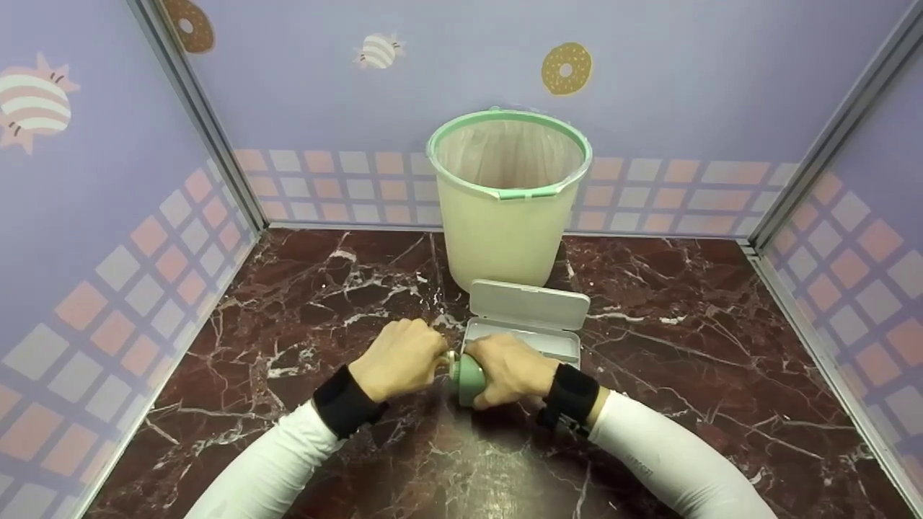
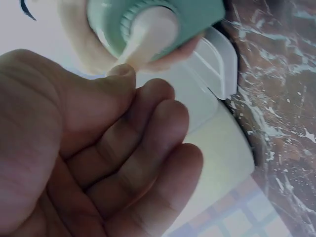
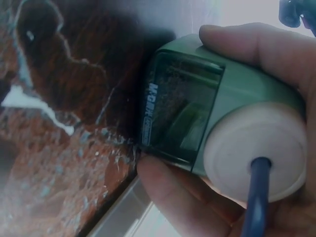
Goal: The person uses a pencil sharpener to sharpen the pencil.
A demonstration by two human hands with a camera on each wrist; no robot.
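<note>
My right hand (image 1: 508,369) grips a green pencil sharpener (image 1: 471,380) low over the dark marble tabletop. In the right wrist view the sharpener has a see-through shavings drawer (image 3: 182,108) and a round cream front (image 3: 242,153). A dark blue pencil (image 3: 256,202) sticks into the hole of that front. My left hand (image 1: 404,359) is on the sharpener's other side. Its thumb and forefinger pinch the cream crank handle (image 2: 148,37), while the other fingers curl loosely below. Just beyond my right hand lies an opened grey pencil case (image 1: 530,304), partly hidden by that hand.
A cream bin (image 1: 505,238) with a green rim and a clear liner stands behind the pencil case, near the back wall (image 1: 324,94). Patterned panels close in the tabletop (image 1: 685,346) at the left, right and back.
</note>
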